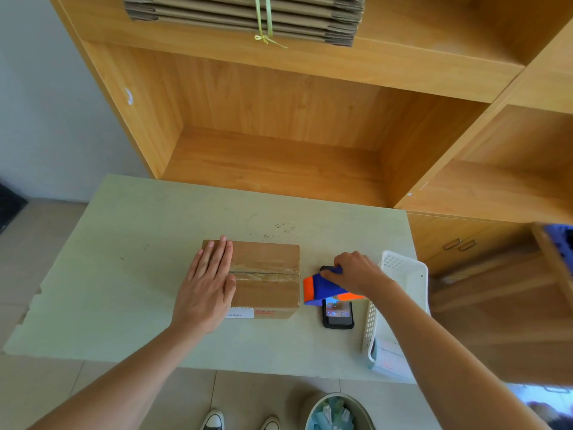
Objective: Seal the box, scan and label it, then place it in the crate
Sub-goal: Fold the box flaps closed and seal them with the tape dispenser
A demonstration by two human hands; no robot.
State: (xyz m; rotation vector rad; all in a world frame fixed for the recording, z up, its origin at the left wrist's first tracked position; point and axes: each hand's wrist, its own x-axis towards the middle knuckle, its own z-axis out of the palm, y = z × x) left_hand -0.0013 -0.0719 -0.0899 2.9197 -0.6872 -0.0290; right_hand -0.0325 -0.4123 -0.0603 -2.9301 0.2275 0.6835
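Note:
A small brown cardboard box sits on the pale table, its flaps closed and a strip of clear tape along the top seam. My left hand lies flat with straight fingers on the box's left part. Right of the box, my right hand grips a blue and orange tape dispenser, held just above the table. Under the dispenser lies a black handheld scanner with its screen lit. A white label shows on the box's front face.
A white plastic basket stands at the table's right edge, with a roll of labels at its near end. Wooden shelving rises behind the table, flat cartons stacked on top. A bin stands on the floor below. A blue crate edge shows far right.

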